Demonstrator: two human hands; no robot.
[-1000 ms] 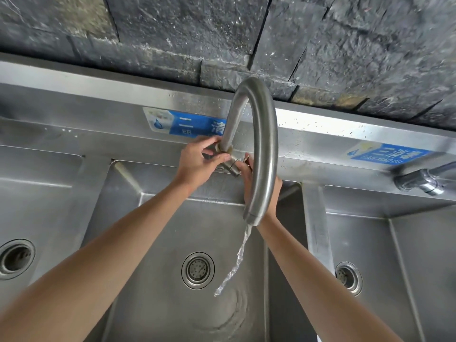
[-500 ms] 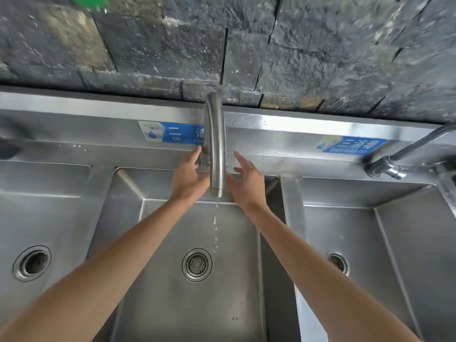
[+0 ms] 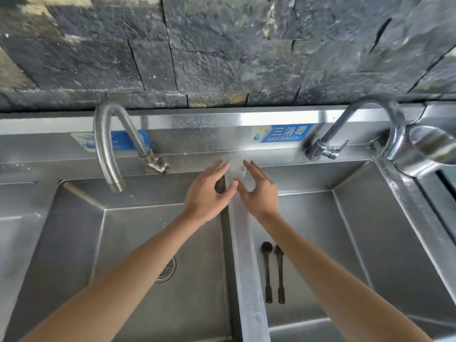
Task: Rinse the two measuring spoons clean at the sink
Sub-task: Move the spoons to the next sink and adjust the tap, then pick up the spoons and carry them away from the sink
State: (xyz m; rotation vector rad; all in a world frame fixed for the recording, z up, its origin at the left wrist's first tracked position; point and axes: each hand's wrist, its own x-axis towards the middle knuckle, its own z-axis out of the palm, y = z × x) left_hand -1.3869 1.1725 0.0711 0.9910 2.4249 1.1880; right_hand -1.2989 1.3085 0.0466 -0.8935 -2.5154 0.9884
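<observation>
Forearms: both bare, reaching from the bottom edge up toward the back of the sink; the left crosses the middle basin, the right crosses the right basin.
Measuring spoons: two dark spoons (image 3: 273,272) on the floor of the right basin (image 3: 350,255), just right of the divider, side by side, parallel, a narrow gap between them, bowls pointing away, handles toward the viewer. The right spoon's bowl is partly hidden by the right forearm.
Divider: steel ridge (image 3: 246,280) between the middle and right basins, wet, running front to back between the two forearms.
Middle basin: floor bare steel (image 3: 138,243); round drain strainer (image 3: 170,267) partly covered by the left forearm.
Left hand: (image 3: 209,193) above the far end of the divider, fingers spread and slack, gripping nothing.
Right hand: (image 3: 259,191) just beside the left, thumb tips close, whether they touch cannot be told; fingers spread, gripping nothing. Both hands well apart from the spoons.
Left faucet: curved spout (image 3: 103,149) bending down over the back left of the middle basin; no stream visible at its mouth.
Right faucet: gooseneck (image 3: 350,127) with lever valve at the back of the right basin; blurred.
Backsplash: steel ledge with water droplets, two blue labels (image 3: 283,133).
Wall: dark rough stone blocks (image 3: 222,50).
</observation>
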